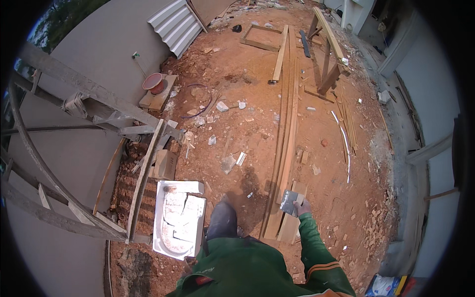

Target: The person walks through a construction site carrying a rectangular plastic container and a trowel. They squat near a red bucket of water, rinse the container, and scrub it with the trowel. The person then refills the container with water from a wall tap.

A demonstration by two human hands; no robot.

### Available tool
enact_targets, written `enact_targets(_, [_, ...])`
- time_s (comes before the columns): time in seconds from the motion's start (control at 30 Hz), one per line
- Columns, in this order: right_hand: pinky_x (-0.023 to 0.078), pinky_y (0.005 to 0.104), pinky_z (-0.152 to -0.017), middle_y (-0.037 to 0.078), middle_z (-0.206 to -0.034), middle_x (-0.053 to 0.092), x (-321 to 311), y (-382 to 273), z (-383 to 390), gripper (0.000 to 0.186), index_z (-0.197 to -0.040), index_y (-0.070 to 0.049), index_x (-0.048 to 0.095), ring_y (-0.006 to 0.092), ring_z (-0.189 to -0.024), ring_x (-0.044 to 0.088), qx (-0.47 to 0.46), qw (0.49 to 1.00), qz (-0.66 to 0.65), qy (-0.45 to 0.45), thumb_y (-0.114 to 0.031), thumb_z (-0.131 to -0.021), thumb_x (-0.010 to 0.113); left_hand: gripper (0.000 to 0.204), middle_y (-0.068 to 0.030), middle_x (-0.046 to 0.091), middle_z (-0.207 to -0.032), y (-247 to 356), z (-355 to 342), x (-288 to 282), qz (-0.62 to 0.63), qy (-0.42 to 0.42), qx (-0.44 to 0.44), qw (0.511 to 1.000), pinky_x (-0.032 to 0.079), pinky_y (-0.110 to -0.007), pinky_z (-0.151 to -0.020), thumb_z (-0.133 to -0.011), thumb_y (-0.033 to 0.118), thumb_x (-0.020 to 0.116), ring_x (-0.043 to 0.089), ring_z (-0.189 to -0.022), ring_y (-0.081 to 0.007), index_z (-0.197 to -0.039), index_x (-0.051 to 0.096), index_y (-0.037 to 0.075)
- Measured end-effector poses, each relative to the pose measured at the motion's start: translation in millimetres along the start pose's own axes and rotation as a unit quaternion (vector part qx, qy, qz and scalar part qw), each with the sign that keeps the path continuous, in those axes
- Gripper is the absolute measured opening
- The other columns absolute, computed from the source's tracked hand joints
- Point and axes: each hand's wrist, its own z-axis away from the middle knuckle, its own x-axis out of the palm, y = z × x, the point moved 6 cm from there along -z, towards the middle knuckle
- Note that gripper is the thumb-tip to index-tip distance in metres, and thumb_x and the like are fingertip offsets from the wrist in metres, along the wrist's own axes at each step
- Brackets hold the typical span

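Observation:
My right hand is closed around a grey notched trowel, held over long wooden boards on the dirt. At lower left is a cracked white foam box with broken pieces and reddish dirt in it. My left hand barely shows at the box's lower right corner, beside my green clothing; its fingers are mostly hidden.
A wood and metal frame stands along the left wall, near a cardboard box and red bucket. A wooden trestle stands at back right. Rubble, offcuts and thin strips litter the reddish ground.

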Motion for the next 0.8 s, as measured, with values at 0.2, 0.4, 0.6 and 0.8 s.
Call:
enact_targets(0.2, [0.052, 0.0423, -0.081, 0.019, -0.09, 0.07, 21.0, -7.2, -93.3, 0.039, -0.1, 0.0, 0.065, 0.0343, -0.088, 0.067, 0.158, 0.987, 0.026, 0.018, -0.03, -0.077, 0.076, 0.053, -0.0135, 0.067, -0.098, 239.0, -130.3, -10.0, -0.038, 0.047, 0.06, 0.996, 0.054, -0.036, -0.073, -0.073, 0.016, 0.076, 0.065, -0.082, -0.0236, -0.117, 0.054, -0.006])
enact_targets(0.4, [0.049, 0.0401, -0.095, 0.02, -0.117, 0.066, 76.8, 21.8, -68.9, 0.058, -0.117, -0.002, 0.065, 0.0336, -0.112, 0.063, 0.366, 0.918, 0.134, -0.079, -0.041, -0.076, 0.074, 0.041, -0.0058, 0.063, -0.083, 518.6, -224.4, -40.6, 0.108, 0.072, 0.327, 0.936, 0.05, -0.028, -0.061, -0.078, 0.006, 0.068, 0.06, -0.068, -0.0147, -0.115, 0.054, -0.006])
enact_targets(0.6, [0.051, 0.0413, -0.09, 0.015, -0.113, 0.068, 123.5, 16.2, -138.0, 0.055, -0.115, -0.008, 0.066, 0.03, -0.109, 0.064, 0.289, 0.919, 0.188, -0.193, -0.049, -0.078, 0.071, 0.033, -0.0026, 0.06, -0.09, 700.0, -209.0, 5.5, 0.292, -0.035, 0.246, 0.924, 0.054, -0.03, -0.056, -0.091, 0.017, 0.055, 0.061, -0.071, -0.015, -0.123, 0.05, 0.009])
enact_targets(0.8, [0.051, 0.0417, -0.091, 0.016, -0.114, 0.067, 182.9, -138.9, -305.3, 0.057, -0.117, -0.008, 0.065, 0.0298, -0.109, 0.064, 0.286, 0.93, 0.08, -0.216, -0.048, -0.077, 0.072, 0.057, -0.0114, 0.05, -0.13, 794.6, -249.1, 64.4, 0.469, -0.1, 0.179, 0.859, 0.044, -0.055, -0.097, -0.088, 0.042, 0.056, 0.05, -0.119, -0.0323, -0.136, 0.045, 0.013])
